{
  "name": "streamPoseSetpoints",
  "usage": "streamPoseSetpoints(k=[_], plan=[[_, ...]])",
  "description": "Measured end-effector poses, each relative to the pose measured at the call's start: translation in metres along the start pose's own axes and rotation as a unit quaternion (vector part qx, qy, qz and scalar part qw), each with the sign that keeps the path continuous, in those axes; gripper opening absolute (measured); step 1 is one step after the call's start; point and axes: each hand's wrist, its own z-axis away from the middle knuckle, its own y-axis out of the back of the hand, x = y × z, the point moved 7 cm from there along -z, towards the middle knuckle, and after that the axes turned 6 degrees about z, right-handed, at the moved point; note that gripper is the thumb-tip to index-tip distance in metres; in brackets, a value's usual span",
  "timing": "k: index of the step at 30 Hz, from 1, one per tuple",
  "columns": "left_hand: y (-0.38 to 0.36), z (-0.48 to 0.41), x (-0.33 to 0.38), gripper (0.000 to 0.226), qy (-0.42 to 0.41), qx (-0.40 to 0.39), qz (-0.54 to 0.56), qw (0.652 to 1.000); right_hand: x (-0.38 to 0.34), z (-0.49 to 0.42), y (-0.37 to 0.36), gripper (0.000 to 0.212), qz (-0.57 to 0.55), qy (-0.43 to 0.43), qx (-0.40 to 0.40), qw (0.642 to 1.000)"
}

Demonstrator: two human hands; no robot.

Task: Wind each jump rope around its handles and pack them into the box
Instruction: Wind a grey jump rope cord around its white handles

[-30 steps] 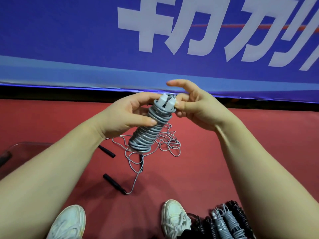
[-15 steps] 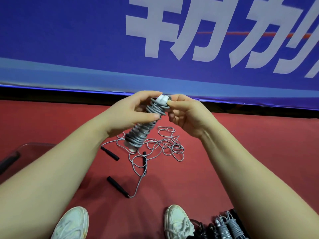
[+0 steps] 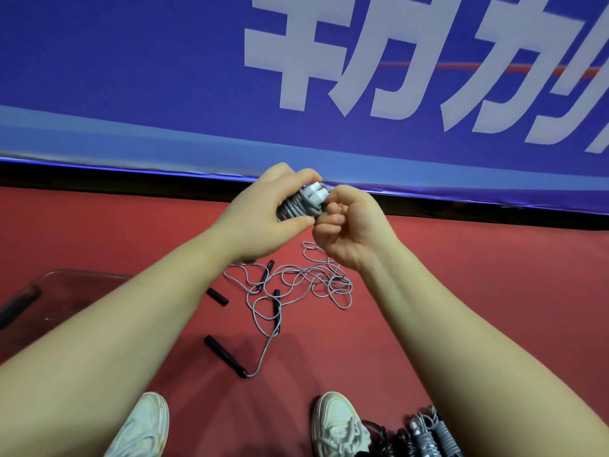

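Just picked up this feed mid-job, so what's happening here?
A person's left hand grips a wound grey jump rope while the right hand pinches its top end by the white handle tips. Another grey rope with black handles lies loose and tangled on the red floor. Several wound ropes sit at bottom right.

Wound grey rope (image 3: 304, 202), white handle ends up, held above floor (image 3: 428, 308). Loose grey rope (image 3: 298, 285) w/ black handles lies tangled below. More wound ropes (image 3: 425, 437) btm right.

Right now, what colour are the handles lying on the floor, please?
The handles are black; head view.
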Motion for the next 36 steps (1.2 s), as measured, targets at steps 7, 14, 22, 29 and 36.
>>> streamPoseSetpoints(k=[7, 14, 22, 29, 36], plan=[[0.0, 0.002, -0.014, 0.046, 0.052, 0.026, 0.169, 0.984, -0.01, -0.006, 0.0, 0.013, 0.166, 0.111, -0.034, 0.979], [0.006, 0.001, -0.012, 0.044, 0.062, 0.033, 0.199, 0.978, -0.025, -0.003, -0.003, 0.025, 0.08, 0.208, -0.012, 0.975], [-0.001, -0.001, -0.011, 0.034, 0.081, 0.031, 0.342, 0.936, -0.031, -0.001, -0.012, 0.021, 0.073, 0.22, -0.038, 0.972], [-0.005, -0.002, -0.027, 0.01, 0.157, 0.077, 0.274, 0.946, -0.029, 0.001, -0.009, 0.024, 0.239, 0.241, 0.05, 0.939], [-0.001, 0.0, -0.03, 0.027, 0.203, 0.062, 0.402, 0.891, -0.029, 0.005, -0.02, 0.016, 0.293, 0.252, 0.017, 0.922]])
